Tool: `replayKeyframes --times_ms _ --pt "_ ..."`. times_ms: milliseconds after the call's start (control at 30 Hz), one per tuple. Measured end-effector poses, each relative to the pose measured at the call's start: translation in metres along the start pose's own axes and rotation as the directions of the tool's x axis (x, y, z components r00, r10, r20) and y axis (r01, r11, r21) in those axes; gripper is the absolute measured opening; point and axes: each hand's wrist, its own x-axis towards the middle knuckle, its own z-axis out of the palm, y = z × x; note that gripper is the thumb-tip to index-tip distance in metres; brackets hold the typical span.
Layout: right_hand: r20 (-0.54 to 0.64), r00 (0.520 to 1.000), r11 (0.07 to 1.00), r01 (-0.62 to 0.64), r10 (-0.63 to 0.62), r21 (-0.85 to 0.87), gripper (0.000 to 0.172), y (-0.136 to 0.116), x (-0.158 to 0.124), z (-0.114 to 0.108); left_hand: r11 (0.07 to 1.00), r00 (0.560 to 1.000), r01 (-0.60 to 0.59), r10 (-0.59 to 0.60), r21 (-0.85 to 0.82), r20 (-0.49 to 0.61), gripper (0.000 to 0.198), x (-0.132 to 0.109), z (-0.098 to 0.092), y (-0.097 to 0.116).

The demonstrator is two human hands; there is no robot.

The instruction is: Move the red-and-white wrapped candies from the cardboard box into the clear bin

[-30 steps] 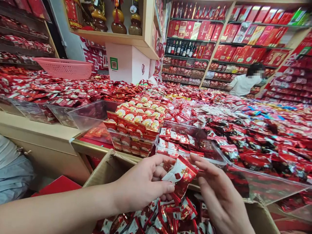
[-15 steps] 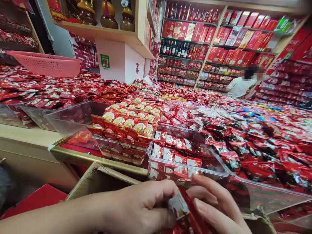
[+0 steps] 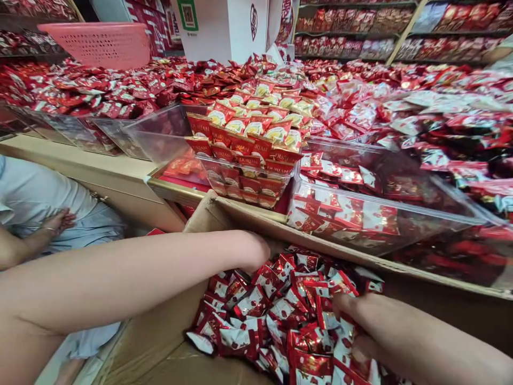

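Note:
Both my hands reach down into an open cardboard box (image 3: 208, 214) filled with small red-and-white candy packets (image 3: 276, 310). My left hand (image 3: 256, 250) is plunged into the far side of the pile, its fingers buried among the packets. My right hand (image 3: 348, 306) digs into the pile from the right, and its fingers are covered too. Whether either hand holds a packet is hidden.
Behind the box, a clear bin (image 3: 385, 243) holds the same red-and-white packets. Next to it stands a bin of durian candy (image 3: 244, 144) and a nearly bare clear bin (image 3: 160, 133). A pink basket (image 3: 96, 43) tops the heaps. Another person's hand (image 3: 58, 219) rests at left.
Earlier both hands held a bundle of packets up by the clear bin. Now they have dropped into the box, and my view has tilted down.

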Motion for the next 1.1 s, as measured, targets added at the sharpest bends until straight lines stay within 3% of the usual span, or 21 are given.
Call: replayKeyframes --times_ms 100,200,300,467,533,633,700,833,933,1100 --pt "0.086 0.986 0.989 -0.141 0.145 -0.050 0.030 0.019 0.004 0.019 0.994 0.994 0.046 -0.055 0.100 0.096 0.028 0.015 0.017 -0.002" --pt "0.005 0.978 0.970 -0.204 0.206 -0.136 0.029 0.033 0.008 0.027 0.988 0.987 0.045 -0.066 0.145 0.146 0.032 0.025 0.032 0.000" --pt "-0.104 0.986 0.977 -0.149 0.134 -0.155 0.018 0.032 0.013 0.021 0.987 0.986 0.051 -0.075 0.154 0.151 0.034 0.029 0.040 0.003" --pt "-0.179 0.982 0.998 -0.057 0.063 0.035 0.019 0.018 0.017 0.005 0.993 0.991 -0.016 0.000 0.120 0.135 0.034 0.017 0.024 0.013" --pt "-0.176 0.984 0.976 0.004 0.035 0.216 0.024 0.013 0.015 0.001 0.995 0.987 -0.083 0.090 -0.052 0.134 0.036 0.007 0.012 0.020" --pt "-0.141 0.990 0.841 0.083 -0.008 0.535 0.022 0.004 0.013 -0.005 0.875 0.975 -0.118 0.193 -0.469 0.113 0.029 -0.007 0.000 0.029" --pt "-0.108 0.994 0.679 0.093 -0.020 0.728 0.018 -0.003 0.012 -0.009 0.789 0.970 -0.134 0.227 -0.600 0.081 0.029 -0.014 -0.003 0.032" --pt "-0.021 0.997 0.408 0.052 -0.078 0.912 0.020 -0.013 0.009 -0.014 0.750 0.946 -0.193 0.314 -0.633 0.084 0.036 -0.021 -0.008 0.031" --pt "0.034 0.992 0.322 0.008 -0.126 0.947 0.024 -0.015 0.007 -0.017 0.743 0.920 -0.282 0.389 -0.606 0.048 0.041 -0.028 -0.016 0.031" --pt "0.086 0.983 0.248 -0.044 -0.163 0.968 0.027 -0.019 0.005 -0.024 0.631 0.859 -0.347 0.510 -0.693 0.035 0.039 -0.036 -0.027 0.030"
